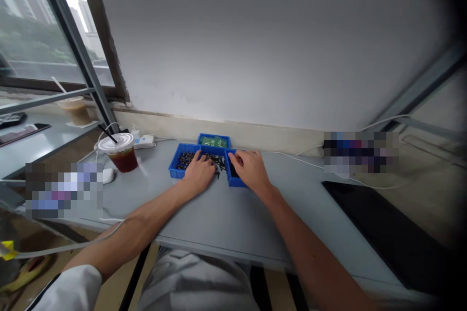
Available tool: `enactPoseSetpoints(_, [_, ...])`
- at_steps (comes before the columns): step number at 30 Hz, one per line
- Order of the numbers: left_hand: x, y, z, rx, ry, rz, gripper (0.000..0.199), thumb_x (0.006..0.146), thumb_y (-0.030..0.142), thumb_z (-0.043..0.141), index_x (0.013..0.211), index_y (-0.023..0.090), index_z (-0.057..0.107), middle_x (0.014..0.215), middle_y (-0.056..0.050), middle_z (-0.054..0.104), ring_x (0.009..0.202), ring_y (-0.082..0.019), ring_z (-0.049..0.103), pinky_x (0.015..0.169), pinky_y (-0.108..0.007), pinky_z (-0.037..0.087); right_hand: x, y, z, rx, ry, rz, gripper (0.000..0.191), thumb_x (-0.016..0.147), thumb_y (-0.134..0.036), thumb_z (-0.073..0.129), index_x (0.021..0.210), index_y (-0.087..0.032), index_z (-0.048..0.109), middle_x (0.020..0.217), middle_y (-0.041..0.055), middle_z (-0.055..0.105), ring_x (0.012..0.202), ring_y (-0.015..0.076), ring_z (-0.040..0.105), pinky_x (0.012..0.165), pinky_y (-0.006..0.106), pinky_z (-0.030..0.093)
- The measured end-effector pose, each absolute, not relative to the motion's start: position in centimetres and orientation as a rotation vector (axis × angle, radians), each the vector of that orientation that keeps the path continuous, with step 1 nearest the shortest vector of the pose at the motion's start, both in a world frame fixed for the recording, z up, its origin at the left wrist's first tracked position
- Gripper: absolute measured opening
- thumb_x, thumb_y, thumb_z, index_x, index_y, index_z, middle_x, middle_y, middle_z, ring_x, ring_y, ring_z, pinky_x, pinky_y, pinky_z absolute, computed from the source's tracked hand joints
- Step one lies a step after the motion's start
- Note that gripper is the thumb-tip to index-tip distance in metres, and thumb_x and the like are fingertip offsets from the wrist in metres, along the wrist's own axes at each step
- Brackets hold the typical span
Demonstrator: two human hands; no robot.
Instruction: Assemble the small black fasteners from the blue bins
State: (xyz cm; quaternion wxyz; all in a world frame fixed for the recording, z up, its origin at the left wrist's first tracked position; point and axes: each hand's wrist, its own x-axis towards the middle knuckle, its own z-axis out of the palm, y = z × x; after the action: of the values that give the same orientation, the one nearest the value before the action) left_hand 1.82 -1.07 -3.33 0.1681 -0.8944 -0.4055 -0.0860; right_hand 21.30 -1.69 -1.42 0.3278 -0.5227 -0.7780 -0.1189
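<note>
**Left hand on the screw tray, right hand on the narrow tray**

Work spot is dead ahead on my feed, against the wall, on the grey table. The two trays stand side by side, blue plastic, their row running left to right, parallel to the wall. The back tray sits just behind them and holds a green board; detail too small to read.

Geometry: the left hand is nearer the screw tray, the right hand nearer the narrow tray. Forearms angle in from both lower corners, so the hands sit just beside each other, around the join between the trays.

Hand state: neither is clenched. Left is palm down, fingers spread, fingertips in among the small black screws. Can't tell if it's pinching any. Right is palm down, fingers draped over the narrow tray; its fingertips are hidden, so I can't tell if it holds anything.

A few dark bits lie loose on the table just in front of the trays, between the hands.

Off to the left: a plastic cup with a straw, a white mouse and a power strip. A black mat lies well off to the right.
</note>
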Motion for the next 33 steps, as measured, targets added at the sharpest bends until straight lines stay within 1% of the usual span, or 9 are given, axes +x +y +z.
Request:
enactPoseSetpoints(5, [1.79,-1.06,-3.11,-2.547,-1.184,-0.273,0.023,0.087,0.008,0.052,0.091,0.016,0.073,0.096,-0.010,0.072,0.099,-0.026,0.063,0.110,-0.051,0.030,21.29,-1.64,-1.48,-1.365,-2.041,-0.315,0.043,0.102,-0.039,0.043,0.062,-0.022,0.043,0.058,-0.0003,0.057,0.058,0.0168,0.049,0.073,0.034,0.032])
enactPoseSetpoints(9, [1.85,-1.06,-3.08,-2.520,-1.198,-0.274,0.023,0.087,0.008,0.051,0.090,0.015,0.073,0.094,-0.012,0.072,0.096,-0.027,0.063,0.108,-0.051,0.032,21.29,-1.61,-1.55,-1.370,-2.046,-0.316,0.043,0.102,-0.039,0.042,0.062,-0.022,0.043,0.058,0.0003,0.057,0.058,0.0170,0.050,0.073,0.034,0.032])
enactPoseSetpoints(16, [1.81,-0.96,-3.25,-2.526,-1.182,-0.243,0.025,0.088,0.006,0.048,0.095,0.012,0.071,0.093,-0.013,0.072,0.095,-0.027,0.065,0.106,-0.049,0.035,21.35,-1.56,-1.59,-1.342,-2.051,-0.310,0.043,0.102,-0.039,0.041,0.063,-0.021,0.045,0.059,0.0002,0.058,0.059,0.0170,0.051,0.074,0.034,0.032])
enactPoseSetpoints(22, [1.63,-0.89,-3.24,-2.557,-1.157,-0.251,0.022,0.088,0.008,0.049,0.092,0.013,0.071,0.092,-0.013,0.072,0.093,-0.025,0.065,0.102,-0.045,0.039,21.27,-1.63,-1.55,-1.364,-2.059,-0.296,0.040,0.101,-0.036,0.045,0.063,-0.021,0.044,0.060,-0.0007,0.056,0.061,0.0168,0.051,0.075,0.034,0.032])
enactPoseSetpoints(28, [1.68,-0.76,-3.28,-2.565,-1.185,-0.242,0.023,0.087,0.006,0.049,0.091,0.012,0.070,0.093,-0.012,0.071,0.096,-0.026,0.065,0.104,-0.046,0.038,21.21,-1.77,-1.39,-1.362,-2.063,-0.288,0.040,0.100,-0.034,0.045,0.063,-0.021,0.043,0.059,-0.0015,0.055,0.060,0.0159,0.050,0.074,0.033,0.030])
enactPoseSetpoints(31, [1.64,-0.77,-3.03,-2.579,-1.218,-0.246,0.023,0.087,0.004,0.048,0.093,0.012,0.069,0.095,-0.012,0.070,0.098,-0.027,0.064,0.102,-0.045,0.040,21.25,-1.83,-1.33,-1.350,-2.080,-0.257,0.038,0.100,-0.034,0.045,0.065,-0.021,0.046,0.062,-0.0006,0.057,0.062,0.0164,0.051,0.074,0.033,0.031])
enactPoseSetpoints(33, [1.51,-0.80,-2.69,-2.595,-1.230,-0.287,0.023,0.087,0.005,0.049,0.096,0.012,0.069,0.098,-0.013,0.069,0.098,-0.028,0.063,0.097,-0.043,0.044,21.24,-1.87,-1.39,-1.298,-2.129,-0.218,0.031,0.100,-0.030,0.046,0.071,-0.020,0.052,0.068,0.0008,0.061,0.069,0.0180,0.055,0.076,0.033,0.033])
